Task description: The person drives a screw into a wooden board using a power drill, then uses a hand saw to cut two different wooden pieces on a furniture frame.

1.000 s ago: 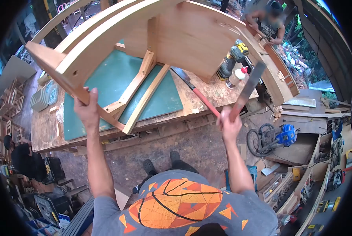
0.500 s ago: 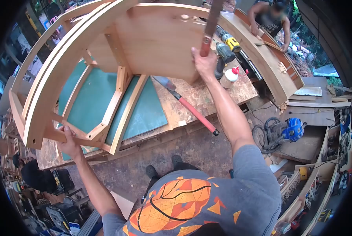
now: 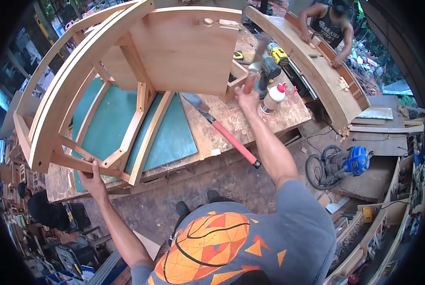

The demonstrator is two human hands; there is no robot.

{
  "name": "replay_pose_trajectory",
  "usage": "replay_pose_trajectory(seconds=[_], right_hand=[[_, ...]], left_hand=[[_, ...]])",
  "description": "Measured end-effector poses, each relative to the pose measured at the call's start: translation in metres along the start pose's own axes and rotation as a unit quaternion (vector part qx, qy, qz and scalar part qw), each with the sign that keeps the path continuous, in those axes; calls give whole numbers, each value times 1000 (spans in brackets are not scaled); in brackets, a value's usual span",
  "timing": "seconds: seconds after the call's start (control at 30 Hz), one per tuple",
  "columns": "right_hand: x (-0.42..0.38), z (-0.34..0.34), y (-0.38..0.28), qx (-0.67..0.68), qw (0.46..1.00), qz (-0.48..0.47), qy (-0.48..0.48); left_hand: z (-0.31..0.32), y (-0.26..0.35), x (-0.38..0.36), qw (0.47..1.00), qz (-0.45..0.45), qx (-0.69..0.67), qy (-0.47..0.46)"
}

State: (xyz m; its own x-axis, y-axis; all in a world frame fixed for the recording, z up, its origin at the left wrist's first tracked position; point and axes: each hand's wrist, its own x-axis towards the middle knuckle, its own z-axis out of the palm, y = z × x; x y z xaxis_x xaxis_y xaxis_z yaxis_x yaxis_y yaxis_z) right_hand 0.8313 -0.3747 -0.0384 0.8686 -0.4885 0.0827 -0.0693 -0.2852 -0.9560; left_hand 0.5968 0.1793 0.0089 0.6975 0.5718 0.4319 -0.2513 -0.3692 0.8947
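Note:
A curved wooden frame (image 3: 72, 69) with a flat wooden panel (image 3: 184, 50) stands over the workbench (image 3: 269, 128). My left hand (image 3: 93, 183) is closed around the frame's lower rail (image 3: 111, 172), thumb on top. At the panel's near right corner, my right hand (image 3: 247, 100) grips a red-handled tool with a long flat metal blade (image 3: 259, 50), which points up and is smeared by motion. On the bench below lies a second tool with a long red handle (image 3: 234, 142) and a metal end. A white bottle with a red cap (image 3: 273, 99) stands just right of my right hand.
Power drills (image 3: 276, 54) lie behind the bottle, a tape measure (image 3: 239, 55) near the panel. Beneath the frame is a green board (image 3: 167, 137). A long curved wooden piece (image 3: 303, 61) extends at right, where another person (image 3: 331, 33) works. A blue vacuum (image 3: 356, 160) sits on the right.
The tool and my right hand have moved down and slightly left, now at the panel's lower corner. The panel has shifted a little left. My left hand still holds the rail.

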Motion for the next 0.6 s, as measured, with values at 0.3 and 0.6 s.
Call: replay_pose_trajectory(seconds=[0.3,0.6], right_hand=[[10,42,26,-5,999,-36,-40],[-46,18,45,101,987,-118,39]], left_hand=[[4,-1,-2,1000,-28,-7,-1],[-5,-8,-13,997,-47,54,-19]])
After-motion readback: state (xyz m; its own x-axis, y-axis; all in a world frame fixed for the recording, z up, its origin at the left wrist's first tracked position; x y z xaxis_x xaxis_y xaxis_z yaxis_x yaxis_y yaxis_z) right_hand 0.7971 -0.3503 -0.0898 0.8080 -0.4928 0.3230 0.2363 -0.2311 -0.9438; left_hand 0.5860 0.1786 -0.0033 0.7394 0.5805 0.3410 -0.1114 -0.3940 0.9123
